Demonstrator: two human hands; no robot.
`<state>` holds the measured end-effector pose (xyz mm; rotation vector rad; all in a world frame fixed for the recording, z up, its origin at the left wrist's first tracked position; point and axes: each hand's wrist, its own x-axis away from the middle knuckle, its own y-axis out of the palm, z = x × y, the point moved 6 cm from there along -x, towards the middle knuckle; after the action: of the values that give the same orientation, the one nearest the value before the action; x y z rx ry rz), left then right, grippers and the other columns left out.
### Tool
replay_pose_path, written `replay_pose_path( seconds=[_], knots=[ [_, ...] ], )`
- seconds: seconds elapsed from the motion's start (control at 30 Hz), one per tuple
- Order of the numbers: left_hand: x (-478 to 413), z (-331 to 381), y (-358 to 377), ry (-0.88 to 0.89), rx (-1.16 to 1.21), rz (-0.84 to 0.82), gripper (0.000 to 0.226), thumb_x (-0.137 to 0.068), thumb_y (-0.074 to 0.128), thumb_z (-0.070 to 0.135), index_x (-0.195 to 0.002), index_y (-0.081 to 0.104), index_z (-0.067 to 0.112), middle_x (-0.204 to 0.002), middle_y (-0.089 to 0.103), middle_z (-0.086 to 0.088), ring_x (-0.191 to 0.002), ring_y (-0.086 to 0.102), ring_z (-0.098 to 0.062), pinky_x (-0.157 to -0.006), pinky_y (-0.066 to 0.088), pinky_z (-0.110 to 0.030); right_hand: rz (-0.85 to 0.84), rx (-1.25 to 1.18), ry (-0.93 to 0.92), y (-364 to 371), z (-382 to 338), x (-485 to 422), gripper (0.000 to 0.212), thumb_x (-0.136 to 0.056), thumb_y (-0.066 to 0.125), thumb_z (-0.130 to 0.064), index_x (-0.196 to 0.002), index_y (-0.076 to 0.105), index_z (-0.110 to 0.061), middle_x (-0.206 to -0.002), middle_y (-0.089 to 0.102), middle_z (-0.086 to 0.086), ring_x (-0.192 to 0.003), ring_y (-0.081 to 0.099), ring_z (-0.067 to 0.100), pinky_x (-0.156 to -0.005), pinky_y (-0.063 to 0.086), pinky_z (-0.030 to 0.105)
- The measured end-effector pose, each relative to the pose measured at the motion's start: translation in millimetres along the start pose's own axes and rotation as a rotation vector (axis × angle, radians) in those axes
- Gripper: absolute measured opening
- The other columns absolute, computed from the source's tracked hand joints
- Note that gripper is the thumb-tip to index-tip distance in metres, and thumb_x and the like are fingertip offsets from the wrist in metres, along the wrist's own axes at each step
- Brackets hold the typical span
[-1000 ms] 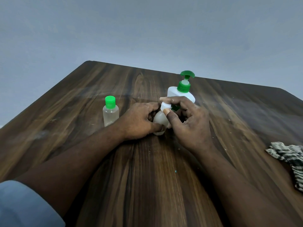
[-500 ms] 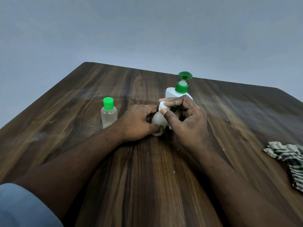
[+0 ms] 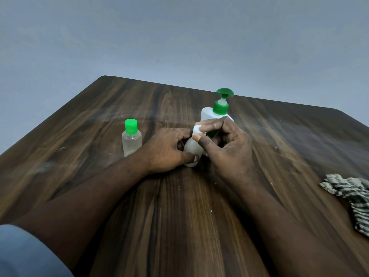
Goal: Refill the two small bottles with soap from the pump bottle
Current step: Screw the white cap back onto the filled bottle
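Wood table, right hand still pinching cap

Left hand and right hand meet, fingers curled, thumbs pinching.

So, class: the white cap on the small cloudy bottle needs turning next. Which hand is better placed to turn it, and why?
Right. The right hand pinches the white cap between thumb and forefinger, while the left hand grips the small cloudy bottle by its body, steadying it on the table.

Plain indoor rm, kind unclear: wood-grain table w/ bare grey wall behind.
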<state>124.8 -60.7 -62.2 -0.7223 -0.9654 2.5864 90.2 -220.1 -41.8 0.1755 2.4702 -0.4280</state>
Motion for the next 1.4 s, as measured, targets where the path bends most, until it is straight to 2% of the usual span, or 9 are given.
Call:
replay_pose_path(
  seconds=[0.1,0.2,0.33,0.57,0.8,0.9,1.07,1.27,1.4],
  knots=[
    [0.2,3.2,-0.5,0.012,-0.008,-0.003,0.037,-0.077,0.081,0.029,-0.109,0.067,0.041,-0.091,0.072,0.015,-0.076,0.067,-0.004,-0.070,0.056,-0.034,0.013,-0.020,0.024,-1.1,1.3,-0.9,0.019,-0.083,0.087,-0.017,-0.093,0.071,-0.019,-0.104,0.075,-0.011,-0.062,0.058,0.022,-0.059,0.053,0.035],
    [0.2,4.9,-0.6,0.019,0.000,-0.008,0.034,-0.079,0.082,0.028,-0.106,0.066,0.041,-0.090,0.071,0.014,-0.076,0.066,-0.004,-0.070,0.056,-0.033,-0.039,-0.040,-0.013,1.0,0.0,-0.2,0.013,-0.089,0.080,-0.013,-0.095,0.069,-0.015,-0.114,0.076,-0.007,-0.071,0.066,0.033,-0.065,0.060,0.049],
    [-1.0,1.3,0.6,0.012,-0.020,-0.006,0.033,-0.078,0.081,0.034,-0.109,0.070,0.031,-0.090,0.071,0.012,-0.076,0.066,-0.004,-0.070,0.056,-0.035,-0.059,-0.042,-0.017,2.1,1.1,0.4,0.012,-0.091,0.073,-0.006,-0.095,0.067,-0.016,-0.119,0.077,-0.008,-0.058,0.059,0.039,-0.059,0.056,0.057],
    [-0.3,4.1,-0.2,0.024,-0.023,-0.006,0.033,-0.077,0.079,0.033,-0.109,0.069,0.033,-0.092,0.072,0.014,-0.078,0.066,-0.003,-0.072,0.056,-0.034,0.011,0.025,0.004,-2.9,3.7,-2.1,0.021,-0.082,0.088,-0.023,-0.094,0.071,-0.021,-0.104,0.073,-0.010,-0.060,0.053,0.021,-0.056,0.049,0.035],
    [-0.5,2.3,0.8,0.016,0.016,-0.005,0.036,-0.076,0.080,0.033,-0.110,0.070,0.028,-0.092,0.072,0.010,-0.078,0.068,-0.006,-0.072,0.057,-0.041,-0.070,-0.040,-0.022,1.7,0.7,-0.3,0.013,-0.091,0.073,-0.010,-0.096,0.067,-0.020,-0.118,0.077,-0.007,-0.064,0.064,0.034,-0.063,0.058,0.058],
    [-0.7,1.6,1.0,0.012,0.001,-0.003,0.040,-0.074,0.078,0.036,-0.112,0.070,0.027,-0.092,0.072,0.010,-0.077,0.067,-0.007,-0.072,0.057,-0.042,-0.032,0.003,-0.025,0.5,1.2,-0.4,0.013,-0.089,0.080,-0.015,-0.095,0.070,-0.023,-0.111,0.077,-0.011,-0.067,0.063,0.037,-0.060,0.057,0.053],
    [-0.3,3.2,1.4,0.028,0.018,-0.017,0.044,-0.076,0.077,0.035,-0.118,0.069,0.031,-0.097,0.074,0.011,-0.083,0.070,-0.007,-0.075,0.058,-0.041,-0.018,0.019,-0.040,-0.2,-0.9,-1.3,0.017,-0.085,0.084,-0.018,-0.094,0.070,-0.021,-0.106,0.074,-0.012,-0.062,0.057,0.019,-0.058,0.050,0.033],
    [-0.7,2.0,0.6,0.012,0.005,-0.004,0.036,-0.076,0.078,0.032,-0.111,0.070,0.027,-0.093,0.073,0.010,-0.079,0.068,-0.006,-0.073,0.057,-0.041,-0.065,-0.035,-0.023,2.3,-0.7,0.9,0.013,-0.090,0.072,-0.008,-0.096,0.067,-0.018,-0.116,0.077,-0.007,-0.064,0.064,0.038,-0.064,0.058,0.058],
    [-0.9,2.8,0.9,0.011,0.002,-0.011,0.042,-0.075,0.077,0.037,-0.116,0.069,0.030,-0.095,0.073,0.011,-0.080,0.068,-0.006,-0.074,0.057,-0.041,-0.021,0.045,-0.043,0.3,-0.7,-1.1,0.015,-0.087,0.081,-0.019,-0.094,0.069,-0.024,-0.107,0.076,-0.012,-0.063,0.060,0.027,-0.058,0.056,0.042]
  ],
)
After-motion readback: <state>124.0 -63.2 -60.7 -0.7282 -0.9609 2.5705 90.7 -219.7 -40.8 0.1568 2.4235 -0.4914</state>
